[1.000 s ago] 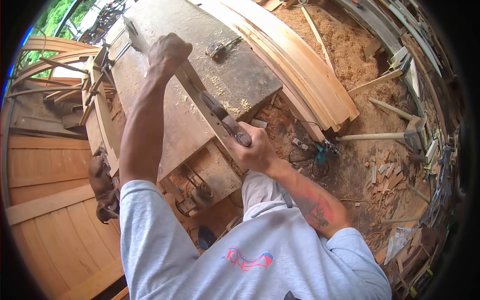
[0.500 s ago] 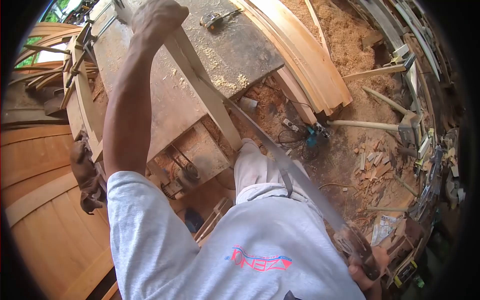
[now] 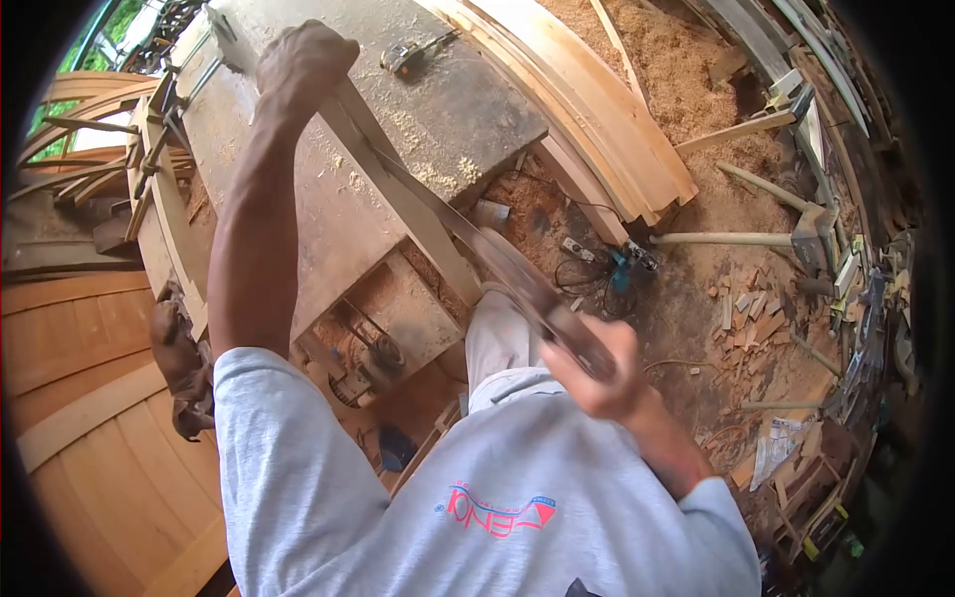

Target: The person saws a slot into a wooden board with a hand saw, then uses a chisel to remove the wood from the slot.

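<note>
My right hand (image 3: pixel 612 373) grips the wooden handle of a handsaw (image 3: pixel 512 271), its fingers wrapped round it in front of my waist. The saw's blade, partly blurred, slants up and left and meets a long pale wooden board (image 3: pixel 433 244). That board lies over the edge of the worktable (image 3: pixel 328 209), its near end sticking out by my leg. My left hand (image 3: pixel 306 65) is closed on the far part of the board; its fingertips are mostly hidden. Sawdust is scattered on the tabletop beside the board.
A tape measure (image 3: pixel 403 58) lies on the table. Curved planks (image 3: pixel 607 129) are stacked at the right, near a teal power tool (image 3: pixel 622 274) with a cord. Wood offcuts (image 3: pixel 751 313) litter the floor. A brown dog (image 3: pixel 179 363) is at the left by panelled wood (image 3: pixel 119 428).
My right hand has moved up and left with the saw, from low at my right side to in front of my waist. My left hand stays on the board.
</note>
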Demonstrator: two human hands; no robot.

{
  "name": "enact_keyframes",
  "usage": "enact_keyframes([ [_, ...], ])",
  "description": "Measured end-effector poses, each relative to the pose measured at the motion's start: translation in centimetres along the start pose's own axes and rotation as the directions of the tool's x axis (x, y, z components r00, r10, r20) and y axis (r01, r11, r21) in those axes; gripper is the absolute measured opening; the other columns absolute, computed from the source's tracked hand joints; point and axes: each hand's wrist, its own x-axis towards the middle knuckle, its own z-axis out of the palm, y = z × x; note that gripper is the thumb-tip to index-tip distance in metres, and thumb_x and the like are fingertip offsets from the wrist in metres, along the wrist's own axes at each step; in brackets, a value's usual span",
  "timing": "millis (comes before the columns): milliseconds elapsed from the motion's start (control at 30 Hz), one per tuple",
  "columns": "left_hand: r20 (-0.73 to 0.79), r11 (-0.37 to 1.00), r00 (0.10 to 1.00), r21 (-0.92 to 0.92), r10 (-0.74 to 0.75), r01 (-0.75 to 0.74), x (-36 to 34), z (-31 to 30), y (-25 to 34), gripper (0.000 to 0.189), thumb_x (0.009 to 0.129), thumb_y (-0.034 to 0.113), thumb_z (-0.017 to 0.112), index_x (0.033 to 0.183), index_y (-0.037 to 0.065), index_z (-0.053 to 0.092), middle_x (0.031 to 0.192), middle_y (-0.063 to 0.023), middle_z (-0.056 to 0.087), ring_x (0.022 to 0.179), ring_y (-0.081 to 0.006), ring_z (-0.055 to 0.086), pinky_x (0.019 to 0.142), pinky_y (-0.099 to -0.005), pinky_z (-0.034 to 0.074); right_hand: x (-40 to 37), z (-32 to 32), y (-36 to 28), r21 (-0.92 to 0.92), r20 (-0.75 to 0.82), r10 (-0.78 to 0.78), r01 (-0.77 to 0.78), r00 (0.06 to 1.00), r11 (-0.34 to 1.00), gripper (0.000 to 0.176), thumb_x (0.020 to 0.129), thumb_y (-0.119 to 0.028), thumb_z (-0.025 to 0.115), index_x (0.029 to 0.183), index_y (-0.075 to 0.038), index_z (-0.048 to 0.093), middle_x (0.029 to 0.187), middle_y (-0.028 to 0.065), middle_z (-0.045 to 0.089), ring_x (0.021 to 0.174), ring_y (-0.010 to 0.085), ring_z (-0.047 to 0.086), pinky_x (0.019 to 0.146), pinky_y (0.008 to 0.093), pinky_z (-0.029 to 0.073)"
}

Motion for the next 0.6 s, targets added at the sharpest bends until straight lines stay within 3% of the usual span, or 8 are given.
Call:
enact_keyframes([
  [100,-0.104,0.999,0.994,0.027,0.022,-0.02,0.2,0.3,-0.3,0.036,0.075,0.032,0.056,0.085,0.002,0.073,0.092,-0.0228,0.071,0.088,-0.0379,0.069,0.08,-0.0448,0.052,-10.7,-7.8,-4.0,-0.298,0.101,0.105,-0.071,0.989,0.952,0.014,0.073,-0.006,0.071,0.067,-0.005,0.059,0.058,0.0074,0.058,0.046,0.0197,0.058,0.044,0.0309,0.043],
  [200,-0.017,0.999,0.999,-0.013,0.03,-0.03,0.0,-0.3,0.1,0.036,0.075,0.032,0.056,0.085,0.002,0.073,0.093,-0.0229,0.071,0.09,-0.0384,0.069,0.08,-0.0446,0.052,-15.9,-10.6,-9.7,-0.378,-0.023,0.238,-0.229,0.971,0.897,0.01,0.068,-0.007,0.071,0.076,-0.002,0.068,0.061,0.0099,0.061,0.047,0.0235,0.06,0.045,0.0307,0.045],
  [300,-0.082,0.998,0.996,-0.045,0.042,-0.046,0.2,0.4,-0.2,0.035,0.075,0.031,0.056,0.083,0.002,0.074,0.089,-0.0219,0.071,0.087,-0.0373,0.07,0.079,-0.0436,0.052,-12.3,-9.0,-7.3,-0.465,0.104,0.019,0.032,0.994,0.884,0.018,0.069,-0.006,0.07,0.085,0.0,0.07,0.062,0.0103,0.062,0.048,0.0235,0.061,0.047,0.0309,0.047],
  [333,-0.074,0.995,0.997,-0.096,0.034,-0.041,0.0,0.2,0.1,0.034,0.075,0.031,0.056,0.082,0.003,0.074,0.088,-0.0214,0.072,0.086,-0.037,0.07,0.079,-0.0433,0.052,-9.8,-6.6,-2.5,-0.303,0.02,-0.111,0.112,0.994,0.947,0.016,0.073,-0.004,0.069,0.088,0.001,0.069,0.063,0.0103,0.062,0.049,0.0235,0.062,0.048,0.0319,0.048],
  [367,-0.062,0.996,0.998,-0.089,0.027,-0.032,-0.1,0.0,0.3,0.034,0.075,0.03,0.056,0.083,0.003,0.074,0.09,-0.0214,0.072,0.088,-0.0362,0.07,0.08,-0.0441,0.052,-5.0,-3.9,-1.4,-0.157,0.006,0.047,-0.045,0.999,0.987,0.011,0.077,-0.002,0.067,0.087,0.0,0.067,0.062,0.0096,0.061,0.05,0.0232,0.062,0.048,0.0326,0.048],
  [467,0.038,0.996,0.999,-0.081,-0.032,0.035,0.1,-0.4,0.2,0.034,0.075,0.03,0.056,0.084,0.002,0.074,0.093,-0.0229,0.072,0.09,-0.0367,0.07,0.081,-0.0445,0.052,10.7,5.8,4.7,0.01,-0.021,-0.272,0.273,0.962,0.962,0.007,0.086,-0.007,0.064,0.089,-0.001,0.065,0.062,0.0084,0.059,0.054,0.0117,0.055,0.048,0.0308,0.043],
  [500,0.019,0.997,0.999,-0.058,-0.051,0.052,0.3,-0.2,0.0,0.035,0.076,0.03,0.056,0.085,0.002,0.074,0.094,-0.0232,0.072,0.09,-0.0368,0.07,0.081,-0.0446,0.052,12.5,6.9,2.6,0.093,0.063,-0.072,0.066,0.995,0.994,0.009,0.087,-0.011,0.064,0.087,-0.002,0.065,0.061,0.0086,0.059,0.054,0.012,0.054,0.049,0.0313,0.043],
  [600,-0.037,0.999,0.999,-0.026,-0.032,0.031,0.5,0.3,0.6,0.034,0.077,0.029,0.056,0.089,0.002,0.073,0.096,-0.0226,0.072,0.091,-0.037,0.069,0.082,-0.0449,0.052,11.1,5.8,1.6,0.023,-0.013,-0.05,0.05,0.999,0.998,0.013,0.087,-0.014,0.067,0.085,-0.002,0.064,0.061,0.0066,0.059,0.052,0.0114,0.052,0.049,0.0308,0.042],
])
